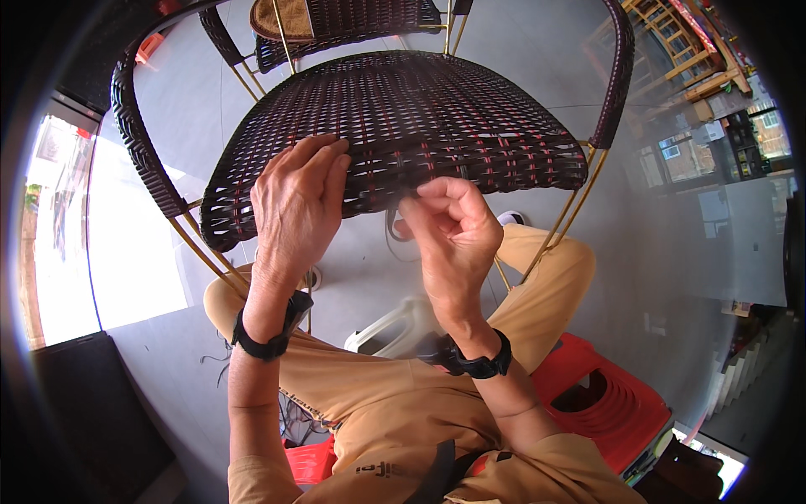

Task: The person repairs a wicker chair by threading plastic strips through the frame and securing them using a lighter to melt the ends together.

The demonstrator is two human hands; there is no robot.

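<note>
A dark brown woven chair (395,101) with red strands in its weave and thin gold metal legs stands in front of me, its seat edge toward my hands. My left hand (294,206) lies over the left part of that edge, fingers bent and pressed against the weave. Just right of it, my right hand (457,239) has thumb and index finger pinched together at the edge. A thin dark strip (390,225) loops down from there beside its fingers. The fingertips are slightly blurred, and the strip's end is hidden.
A pale plastic jug (390,332) stands on the floor between my legs. To the right is a red plastic stool (621,412); another red plastic piece (311,462) shows at lower left. Behind stands a second woven chair (361,46) bearing a tan round item (284,18).
</note>
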